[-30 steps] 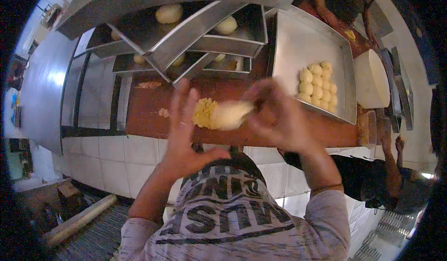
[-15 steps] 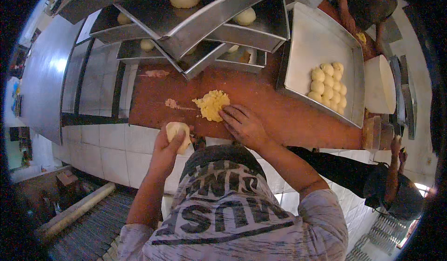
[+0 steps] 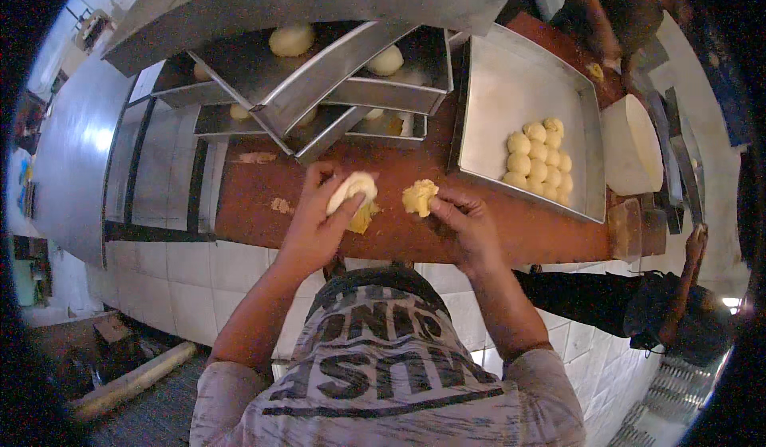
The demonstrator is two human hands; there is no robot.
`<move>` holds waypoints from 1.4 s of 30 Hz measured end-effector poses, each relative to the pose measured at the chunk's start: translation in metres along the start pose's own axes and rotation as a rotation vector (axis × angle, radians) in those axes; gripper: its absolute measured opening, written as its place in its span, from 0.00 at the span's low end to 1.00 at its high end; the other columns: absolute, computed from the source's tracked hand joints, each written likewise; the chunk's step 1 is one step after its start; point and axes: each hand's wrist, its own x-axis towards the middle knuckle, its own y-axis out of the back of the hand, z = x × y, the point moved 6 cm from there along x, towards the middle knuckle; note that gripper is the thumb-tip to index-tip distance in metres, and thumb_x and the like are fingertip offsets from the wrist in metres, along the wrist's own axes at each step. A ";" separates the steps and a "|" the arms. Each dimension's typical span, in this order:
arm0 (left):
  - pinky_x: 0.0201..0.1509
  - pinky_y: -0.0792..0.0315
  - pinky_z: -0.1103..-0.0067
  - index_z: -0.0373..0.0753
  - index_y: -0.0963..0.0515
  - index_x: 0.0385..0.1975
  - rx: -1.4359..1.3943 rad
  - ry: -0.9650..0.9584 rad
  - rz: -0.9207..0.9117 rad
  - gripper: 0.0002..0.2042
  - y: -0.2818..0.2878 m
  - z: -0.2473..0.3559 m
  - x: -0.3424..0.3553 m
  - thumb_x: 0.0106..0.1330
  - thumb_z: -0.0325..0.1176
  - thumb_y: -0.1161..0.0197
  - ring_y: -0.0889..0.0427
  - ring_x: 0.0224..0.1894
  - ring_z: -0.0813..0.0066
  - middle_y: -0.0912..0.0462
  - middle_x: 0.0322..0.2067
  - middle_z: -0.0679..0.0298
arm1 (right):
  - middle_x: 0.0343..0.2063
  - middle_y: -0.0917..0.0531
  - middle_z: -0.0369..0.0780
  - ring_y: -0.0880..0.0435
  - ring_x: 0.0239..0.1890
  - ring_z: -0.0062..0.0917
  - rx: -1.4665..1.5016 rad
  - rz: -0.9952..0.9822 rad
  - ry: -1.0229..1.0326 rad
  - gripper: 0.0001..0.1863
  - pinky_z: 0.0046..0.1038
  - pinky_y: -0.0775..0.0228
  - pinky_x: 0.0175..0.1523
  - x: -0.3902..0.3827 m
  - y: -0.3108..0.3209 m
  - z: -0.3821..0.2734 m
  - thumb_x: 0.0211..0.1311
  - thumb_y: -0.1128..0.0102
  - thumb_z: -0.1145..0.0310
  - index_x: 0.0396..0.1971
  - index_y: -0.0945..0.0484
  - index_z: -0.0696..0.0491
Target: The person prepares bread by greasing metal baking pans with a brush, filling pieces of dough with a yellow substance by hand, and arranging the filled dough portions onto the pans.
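My left hand [image 3: 313, 227] is closed round a pale, flattened piece of dough [image 3: 351, 191], thumb on top, just above the red-brown worktop [image 3: 319, 246]. In my right hand [image 3: 472, 228] a lump of crumbly yellow filling [image 3: 418, 197] is pinched between thumb and fingers, a short way right of the dough. More yellow filling [image 3: 365, 219] lies on the worktop, partly covered by my left hand. To the right, a metal tray [image 3: 496, 72] contains several round dough balls [image 3: 538, 160] packed together in rows.
Beyond my hands, stacked metal trays [image 3: 319, 72] with dough balls overhang the worktop at angles. A white tub [image 3: 630, 144] stands right of the dough-ball tray, with a clear container [image 3: 625, 230] nearer. Another person [image 3: 610, 16] works at the far right; a second person [image 3: 678, 315] stands at right.
My right hand has lifted a lump of filling off the pile and moved right. My left hand has brought the dough up and rightward, over the remaining filling. The whole view has shifted slightly.
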 end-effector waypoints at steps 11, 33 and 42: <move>0.47 0.30 0.80 0.34 0.34 0.51 -1.226 0.623 -0.045 0.17 -0.056 -0.030 -0.011 0.62 0.30 0.49 0.26 0.46 0.74 0.26 0.45 0.61 | 0.35 0.21 0.41 0.21 0.37 0.29 -1.170 0.085 0.880 0.10 0.26 0.30 0.44 -0.008 -0.060 -0.019 0.50 0.42 0.78 0.35 0.23 0.58; 0.63 0.46 0.77 0.32 0.47 0.60 -1.367 0.388 -0.111 0.31 -0.044 0.005 -0.009 0.51 0.16 0.55 0.39 0.60 0.70 0.40 0.58 0.59 | 0.38 0.25 0.39 0.32 0.46 0.32 -1.157 -0.024 0.832 0.23 0.30 0.41 0.54 0.000 -0.055 -0.047 0.43 0.35 0.69 0.45 0.24 0.50; 0.55 0.39 0.79 0.34 0.43 0.57 -0.838 0.141 -0.183 0.21 -0.045 0.043 0.006 0.66 0.33 0.52 0.33 0.53 0.74 0.34 0.53 0.59 | 0.36 0.25 0.37 0.32 0.45 0.27 -0.614 -0.122 0.464 0.17 0.27 0.40 0.50 -0.002 -0.025 -0.043 0.40 0.34 0.71 0.37 0.20 0.52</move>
